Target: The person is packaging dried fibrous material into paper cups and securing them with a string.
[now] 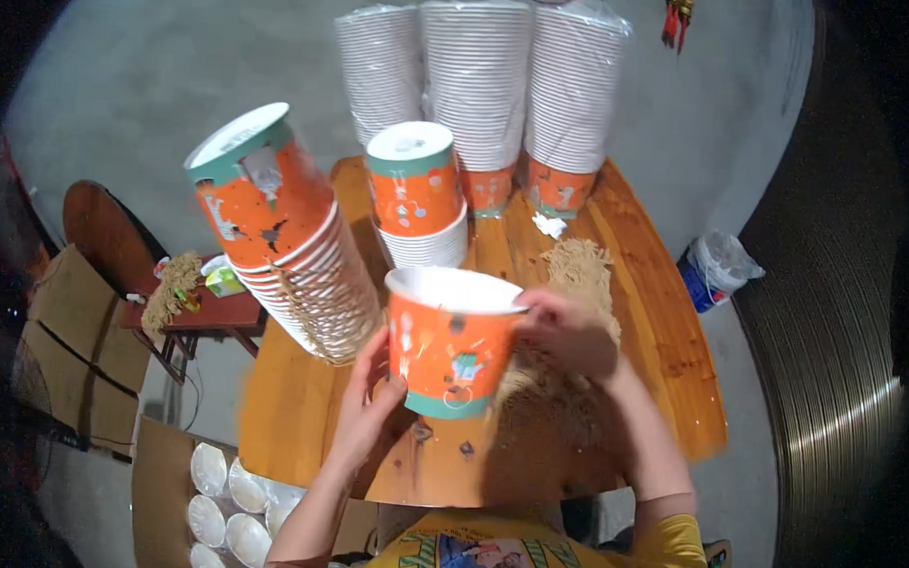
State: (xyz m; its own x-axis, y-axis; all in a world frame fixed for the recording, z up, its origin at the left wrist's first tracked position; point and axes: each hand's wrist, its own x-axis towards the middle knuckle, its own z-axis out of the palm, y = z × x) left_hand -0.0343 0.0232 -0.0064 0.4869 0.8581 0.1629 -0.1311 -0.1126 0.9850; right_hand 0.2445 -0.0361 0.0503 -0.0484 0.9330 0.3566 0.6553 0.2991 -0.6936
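An orange paper bucket (457,349) with a green base band and a white inside is held up over the near part of the table. My left hand (366,391) grips its lower left side, the thumb lying against the wall. At the right rim, the fingers of my right hand (568,333) close on the edge; that hand is a little blurred. Tan shredded strands (546,392) lie on the table below and behind my right hand. To the left leans a tall stack of the same buckets (262,197), upside down, with brown net-like strands (319,304) against its lower part.
A shorter stack of buckets (414,197) stands behind the held one. Several tall plastic-wrapped bucket stacks (475,79) line the far edge of the wooden table (671,382). White crumpled paper (549,225) lies there. A carton of wrapped bowls (207,521) sits lower left; a pail (710,268) stands right.
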